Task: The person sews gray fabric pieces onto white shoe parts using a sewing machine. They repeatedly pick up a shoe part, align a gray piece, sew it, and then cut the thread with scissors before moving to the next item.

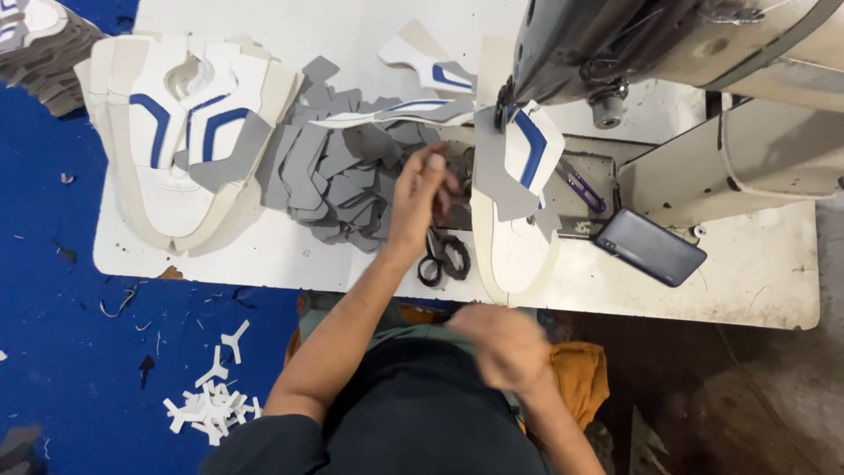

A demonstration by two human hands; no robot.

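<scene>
Your hands at the sewing table

Your right hand [505, 347] is blurry near your lap, so its grip is unclear. Farther out, your left hand [422, 198] pinches a grey piece [448, 171] over the grey pile [338, 180], beside the shoe part [514, 211] on the table [747, 273].

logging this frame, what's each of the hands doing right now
Left hand: fingers pinched over the pile of grey cut pieces; whether it grips one cannot be told.
Right hand: blurred, cannot be told.
</scene>
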